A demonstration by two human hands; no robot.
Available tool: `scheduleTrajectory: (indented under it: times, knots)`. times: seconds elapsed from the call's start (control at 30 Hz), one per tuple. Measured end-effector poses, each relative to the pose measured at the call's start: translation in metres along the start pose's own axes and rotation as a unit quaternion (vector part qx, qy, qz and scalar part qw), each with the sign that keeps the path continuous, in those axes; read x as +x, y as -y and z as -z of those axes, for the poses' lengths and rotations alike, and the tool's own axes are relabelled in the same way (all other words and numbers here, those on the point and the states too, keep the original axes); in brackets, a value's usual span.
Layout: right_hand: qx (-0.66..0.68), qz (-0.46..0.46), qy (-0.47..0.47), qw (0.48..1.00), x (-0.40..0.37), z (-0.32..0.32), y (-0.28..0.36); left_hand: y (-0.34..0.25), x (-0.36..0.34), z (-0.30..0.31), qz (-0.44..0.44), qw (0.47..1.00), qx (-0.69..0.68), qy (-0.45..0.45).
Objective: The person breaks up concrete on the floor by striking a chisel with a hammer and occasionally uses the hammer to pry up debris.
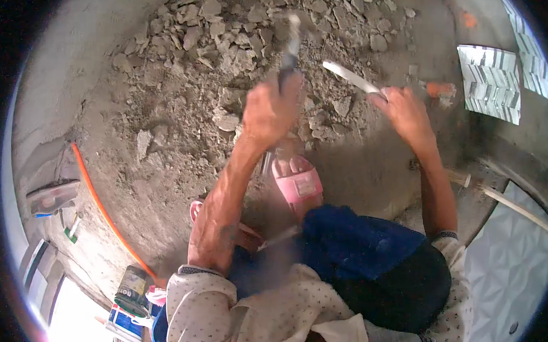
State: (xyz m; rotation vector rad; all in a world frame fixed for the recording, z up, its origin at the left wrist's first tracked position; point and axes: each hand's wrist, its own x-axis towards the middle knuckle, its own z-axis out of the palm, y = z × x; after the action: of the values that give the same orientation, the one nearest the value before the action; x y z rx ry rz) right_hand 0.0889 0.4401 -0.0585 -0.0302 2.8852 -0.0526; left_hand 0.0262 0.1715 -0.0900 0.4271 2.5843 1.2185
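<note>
My left hand point(270, 110) is closed around the dark handle of a blurred tool point(292, 42) with a pale, narrow upper end. The tool points up over the rubble. To the right, my right hand point(408, 118) grips a long, pale, flat bar point(351, 76), angled up and left; its exact kind does not show. Between and beyond both hands lies a heap of broken mortar and grit point(230, 43). Below my left hand is a foot in a pink slipper point(300, 187).
An orange hose point(101, 207) runs along the left. A can point(132, 286) stands at lower left. Patterned tile pieces point(491, 85) rest against the right wall. A wooden stick point(520, 213) lies by a white textured panel point(506, 263). An orange pipe end point(440, 90) protrudes at right.
</note>
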Motion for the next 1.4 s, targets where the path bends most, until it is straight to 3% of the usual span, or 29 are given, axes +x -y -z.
scheduleTrajectory:
  times: [0.1,0.2,0.27,0.33,0.4,0.47,0.57,0.67,0.77,0.87,0.9,1.0,1.03,1.1,1.13,1.2,1.27,1.37,1.4]
  knots:
    - [0.018,-0.037,0.033,0.999,0.004,0.011,0.008,-0.025,0.019,0.015,0.175,0.964,-0.172,-0.108]
    - [0.007,-0.004,-0.007,1.000,0.008,0.011,0.006,-0.021,0.013,-0.013,0.187,0.954,-0.164,-0.167]
    - [0.015,-0.007,-0.003,1.000,0.007,0.019,0.013,0.025,-0.005,-0.046,-0.042,0.995,0.012,-0.087]
    - [0.017,-0.014,-0.021,1.000,0.006,0.015,0.012,0.025,-0.018,-0.036,-0.162,0.970,0.134,0.121]
    - [0.008,-0.016,-0.015,1.000,0.002,0.011,0.007,0.024,-0.016,-0.027,-0.081,0.995,0.003,-0.059]
    - [-0.002,-0.005,0.001,1.000,0.001,0.009,0.002,0.004,0.007,0.002,0.165,0.978,-0.129,0.025]
    - [0.005,-0.019,0.017,1.000,0.001,0.007,-0.001,-0.026,0.018,0.015,0.166,0.955,-0.188,-0.158]
    - [0.010,-0.047,0.039,0.998,0.005,0.011,0.005,-0.031,0.007,-0.011,0.213,0.951,-0.160,-0.155]
    - [0.000,-0.072,0.049,0.996,0.004,0.026,0.018,0.032,-0.020,-0.066,-0.012,0.998,-0.016,0.060]
    - [0.072,-0.070,0.067,0.993,0.003,0.023,0.007,0.007,-0.019,-0.033,0.069,0.994,-0.065,0.052]
    - [0.057,-0.064,0.074,0.994,0.000,0.021,0.006,-0.003,-0.016,-0.026,0.061,0.993,-0.094,0.028]
    - [0.017,-0.049,0.054,0.997,0.000,0.017,0.005,-0.018,-0.011,-0.032,0.157,0.983,-0.100,-0.009]
    - [0.010,-0.049,0.040,0.998,-0.001,0.015,0.005,-0.007,-0.012,-0.035,0.123,0.984,-0.108,0.063]
    - [0.012,-0.053,0.035,0.998,-0.001,0.014,0.001,0.014,-0.001,-0.027,-0.067,0.985,0.051,0.152]
    - [0.024,-0.059,0.049,0.997,-0.003,0.012,-0.005,0.023,0.002,-0.017,-0.158,0.959,0.132,0.197]
    - [0.079,-0.097,0.069,0.990,-0.001,0.016,-0.006,0.035,0.004,0.006,-0.037,0.971,0.090,0.219]
    - [0.166,-0.170,0.096,0.967,-0.007,0.036,0.005,0.028,-0.005,0.029,-0.064,0.971,0.138,0.182]
    - [0.167,-0.151,0.041,0.974,-0.004,0.014,0.019,0.030,0.001,0.033,0.178,0.972,-0.012,0.154]
    - [0.145,-0.123,0.031,0.981,-0.008,-0.002,0.014,0.036,0.000,0.033,0.140,0.980,-0.011,0.140]
